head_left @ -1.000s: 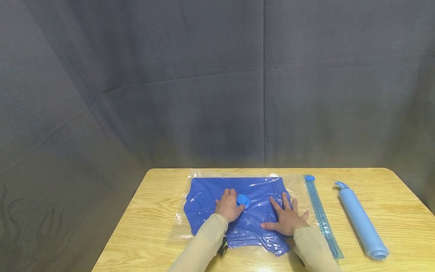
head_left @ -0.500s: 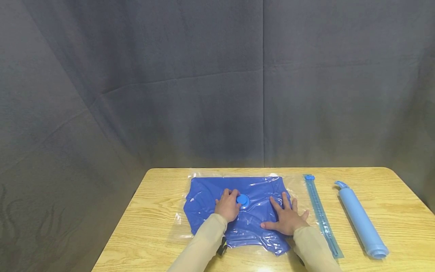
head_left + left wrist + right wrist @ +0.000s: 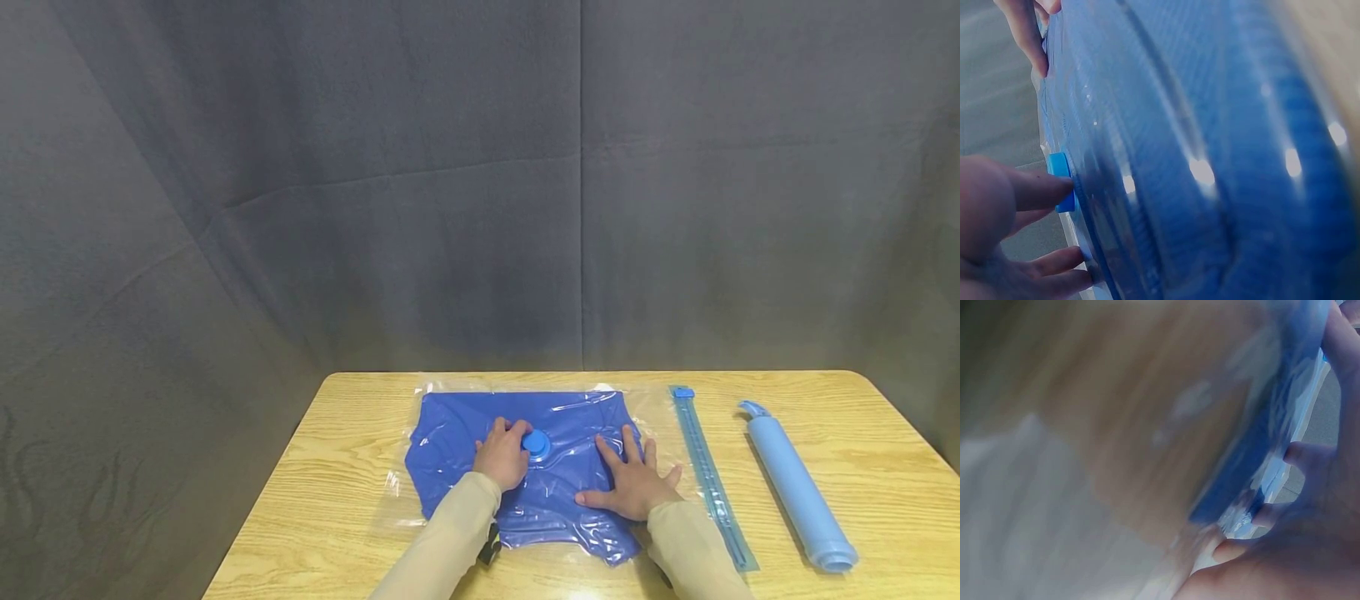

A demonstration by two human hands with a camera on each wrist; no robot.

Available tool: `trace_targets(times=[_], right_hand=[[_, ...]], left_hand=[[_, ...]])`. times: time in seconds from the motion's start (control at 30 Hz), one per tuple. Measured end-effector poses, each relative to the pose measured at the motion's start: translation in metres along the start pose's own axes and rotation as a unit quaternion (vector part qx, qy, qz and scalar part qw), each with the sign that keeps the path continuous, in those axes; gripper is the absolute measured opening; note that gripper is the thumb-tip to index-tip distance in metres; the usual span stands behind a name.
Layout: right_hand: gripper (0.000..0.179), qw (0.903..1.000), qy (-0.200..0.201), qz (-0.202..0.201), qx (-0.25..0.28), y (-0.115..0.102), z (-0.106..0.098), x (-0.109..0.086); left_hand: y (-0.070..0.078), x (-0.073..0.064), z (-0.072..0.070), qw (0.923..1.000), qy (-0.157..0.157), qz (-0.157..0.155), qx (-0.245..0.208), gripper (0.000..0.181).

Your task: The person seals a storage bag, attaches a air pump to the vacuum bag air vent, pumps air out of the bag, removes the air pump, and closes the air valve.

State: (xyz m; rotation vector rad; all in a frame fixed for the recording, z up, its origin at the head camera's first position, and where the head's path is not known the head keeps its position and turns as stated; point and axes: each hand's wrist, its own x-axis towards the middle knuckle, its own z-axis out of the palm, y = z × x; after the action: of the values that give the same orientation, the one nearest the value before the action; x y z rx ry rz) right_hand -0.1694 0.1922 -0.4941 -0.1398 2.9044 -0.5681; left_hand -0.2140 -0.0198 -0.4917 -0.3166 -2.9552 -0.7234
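Note:
A clear vacuum storage bag (image 3: 450, 425) with blue fabric inside lies flat on the table. A round blue valve cap (image 3: 536, 442) sits near the middle of the bag. My left hand (image 3: 502, 457) pinches this cap at its left side; in the left wrist view the thumb (image 3: 1041, 189) presses against the cap's edge, with other fingers reaching down to the plastic beyond it. To the right, my right hand (image 3: 633, 483) rests on the bag with its fingers spread. The right wrist view shows those fingers along the bag's shiny surface, partly cut off by the frame.
Along the bag's right end runs a teal zip strip (image 3: 708, 475) with a blue slider (image 3: 683, 392) at its far end. A light blue hand pump (image 3: 798, 487) lies farther right on the wooden table (image 3: 322, 467). Behind hangs a grey curtain (image 3: 450, 250).
The left thumb has shifted from the near side of the valve cap to its left side, and the index finger has come up to the cap. The right hand stays put.

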Motion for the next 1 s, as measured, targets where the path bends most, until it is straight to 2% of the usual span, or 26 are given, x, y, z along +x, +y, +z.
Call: trace_targets(times=[0.4, 0.63, 1.0], right_hand=[[0.111, 0.9999, -0.008, 0.006, -0.005, -0.0014, -0.0004, 0.0004], [0.111, 0.9999, -0.009, 0.005, -0.007, -0.0002, 0.0016, 0.002], [0.112, 0.9999, -0.011, 0.009, -0.004, 0.0001, 0.0001, 0.0021]], left_hand=[[0.0014, 0.0006, 0.0016, 0.9995, -0.011, -0.027, 0.015, 0.041], [0.0025, 0.0004, 0.003, 0.9992, -0.01, -0.028, 0.026, 0.048], [0.0047, -0.0016, -0.0001, 0.9996, -0.007, -0.016, 0.021, 0.025]])
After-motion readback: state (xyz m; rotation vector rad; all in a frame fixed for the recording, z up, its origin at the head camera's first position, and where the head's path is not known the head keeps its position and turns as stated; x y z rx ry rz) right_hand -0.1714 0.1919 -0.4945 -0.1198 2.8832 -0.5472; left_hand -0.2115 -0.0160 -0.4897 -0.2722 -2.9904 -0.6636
